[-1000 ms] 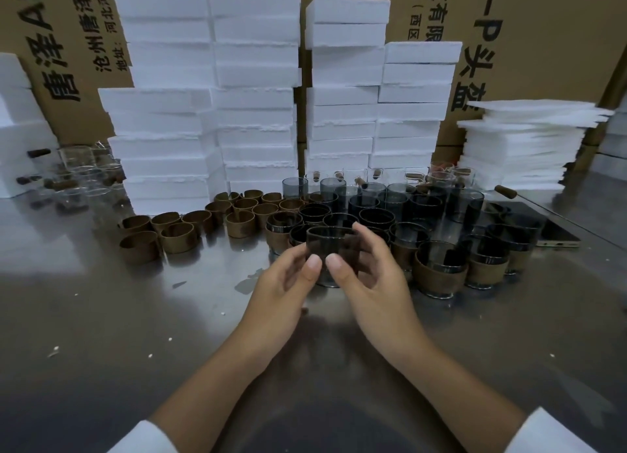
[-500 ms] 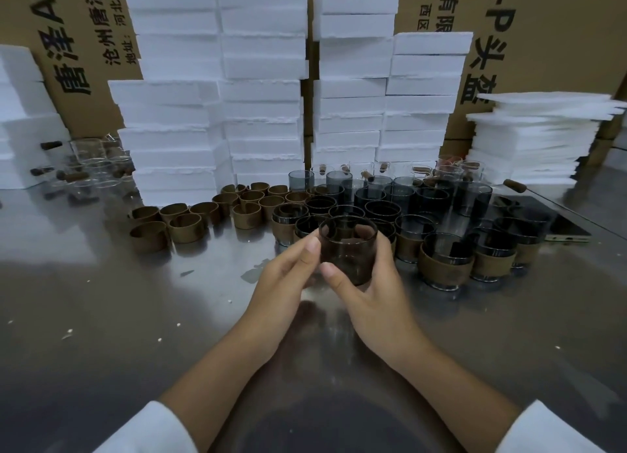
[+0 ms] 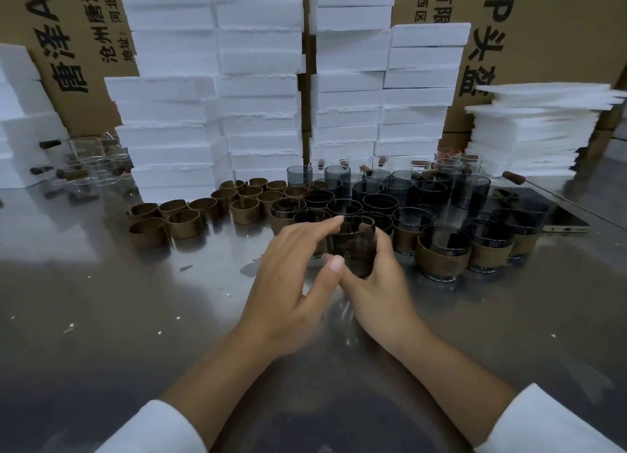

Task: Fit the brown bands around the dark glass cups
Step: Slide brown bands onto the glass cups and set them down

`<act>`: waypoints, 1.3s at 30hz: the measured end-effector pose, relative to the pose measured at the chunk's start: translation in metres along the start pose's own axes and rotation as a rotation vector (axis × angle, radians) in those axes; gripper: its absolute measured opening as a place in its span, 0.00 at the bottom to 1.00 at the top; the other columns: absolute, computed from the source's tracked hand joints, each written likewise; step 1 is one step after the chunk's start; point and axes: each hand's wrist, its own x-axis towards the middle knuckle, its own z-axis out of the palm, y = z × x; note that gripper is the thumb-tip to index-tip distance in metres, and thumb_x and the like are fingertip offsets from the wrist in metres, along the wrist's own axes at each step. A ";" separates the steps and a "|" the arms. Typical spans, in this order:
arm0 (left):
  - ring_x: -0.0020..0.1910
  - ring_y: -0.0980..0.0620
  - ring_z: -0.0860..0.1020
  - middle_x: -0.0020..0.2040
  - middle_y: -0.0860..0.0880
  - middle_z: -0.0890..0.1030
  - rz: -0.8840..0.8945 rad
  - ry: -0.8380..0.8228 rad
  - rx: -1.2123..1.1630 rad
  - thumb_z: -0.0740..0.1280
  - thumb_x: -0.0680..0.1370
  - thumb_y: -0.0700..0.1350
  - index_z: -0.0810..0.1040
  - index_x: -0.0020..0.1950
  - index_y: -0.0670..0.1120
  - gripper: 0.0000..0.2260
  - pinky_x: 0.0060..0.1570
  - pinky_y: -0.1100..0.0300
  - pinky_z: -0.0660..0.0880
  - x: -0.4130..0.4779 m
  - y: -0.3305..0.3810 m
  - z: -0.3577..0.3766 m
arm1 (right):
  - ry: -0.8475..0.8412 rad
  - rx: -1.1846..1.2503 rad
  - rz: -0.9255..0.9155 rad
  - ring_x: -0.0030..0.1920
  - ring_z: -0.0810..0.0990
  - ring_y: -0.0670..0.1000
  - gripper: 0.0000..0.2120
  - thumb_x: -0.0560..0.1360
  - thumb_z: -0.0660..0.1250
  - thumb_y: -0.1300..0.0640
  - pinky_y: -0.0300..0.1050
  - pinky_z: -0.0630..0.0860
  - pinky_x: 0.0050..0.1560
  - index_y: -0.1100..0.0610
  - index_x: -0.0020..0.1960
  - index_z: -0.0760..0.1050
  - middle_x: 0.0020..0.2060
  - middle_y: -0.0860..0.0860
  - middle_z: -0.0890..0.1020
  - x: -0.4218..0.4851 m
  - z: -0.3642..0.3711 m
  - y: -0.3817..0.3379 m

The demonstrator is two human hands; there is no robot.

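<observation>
- Dark glass cup [image 3: 353, 245]: upright and bare of any band, held off the table [image 3: 101, 317] in front of the other cups.
- Right hand [image 3: 376, 283]: grips this cup from below and from its right, with fingers curled round the far wall.
- Left hand [image 3: 288, 283]: just left of the held cup, blurred, with fingers mostly straight and spread. The forefinger tip is at the cup's rim and the thumb tip is near its lower wall. It holds nothing of its own.
- Loose brown bands [image 3: 185, 223]: empty rings standing in rows on the table, left of the held cup and a little behind it.
- Banded cups [image 3: 442, 252]: several dark cups, each with a brown band round its lower half, stand right of the held cup.
- Bare dark cups [image 3: 380, 201]: a tight cluster directly behind the held cup.
- Clear glasses [image 3: 91, 160]: far to its left, blurred.
- White foam blocks [image 3: 258, 79]: tall stacks well behind the held cup, with printed cardboard boxes [image 3: 543, 28] behind them.
- Thin foam sheets [image 3: 536, 130]: 1 pile behind and right of the held cup.
</observation>
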 end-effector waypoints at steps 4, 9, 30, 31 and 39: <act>0.63 0.56 0.71 0.60 0.54 0.77 -0.033 0.019 0.020 0.56 0.78 0.52 0.74 0.65 0.49 0.18 0.61 0.50 0.71 0.000 -0.004 -0.001 | -0.006 -0.016 -0.034 0.63 0.73 0.41 0.30 0.69 0.71 0.42 0.38 0.71 0.62 0.41 0.67 0.63 0.62 0.43 0.75 -0.004 0.000 -0.002; 0.66 0.59 0.68 0.62 0.61 0.74 -0.069 -0.003 0.025 0.53 0.79 0.55 0.71 0.67 0.52 0.19 0.64 0.58 0.68 0.001 -0.004 -0.002 | 0.000 -0.032 -0.036 0.66 0.72 0.45 0.38 0.70 0.71 0.42 0.50 0.71 0.68 0.50 0.74 0.58 0.66 0.45 0.73 -0.005 0.000 -0.005; 0.68 0.58 0.66 0.56 0.71 0.70 -0.034 0.004 -0.031 0.51 0.79 0.56 0.76 0.64 0.51 0.21 0.68 0.49 0.65 0.020 0.014 0.018 | -0.035 -0.067 -0.075 0.61 0.76 0.46 0.30 0.73 0.71 0.59 0.52 0.75 0.61 0.48 0.70 0.60 0.61 0.48 0.75 -0.003 0.000 -0.007; 0.67 0.58 0.67 0.56 0.71 0.70 -0.004 0.006 -0.025 0.52 0.80 0.55 0.77 0.63 0.50 0.20 0.67 0.48 0.66 0.019 0.015 0.019 | -0.030 -0.072 -0.075 0.61 0.76 0.48 0.30 0.73 0.71 0.59 0.53 0.75 0.60 0.49 0.70 0.60 0.61 0.49 0.75 -0.003 -0.001 -0.007; 0.63 0.57 0.72 0.54 0.71 0.72 0.035 0.069 -0.050 0.55 0.80 0.52 0.79 0.59 0.48 0.17 0.60 0.47 0.71 0.014 0.009 0.021 | 0.059 -0.068 -0.044 0.58 0.78 0.50 0.24 0.73 0.72 0.55 0.54 0.76 0.58 0.44 0.61 0.64 0.58 0.51 0.77 -0.001 0.001 -0.005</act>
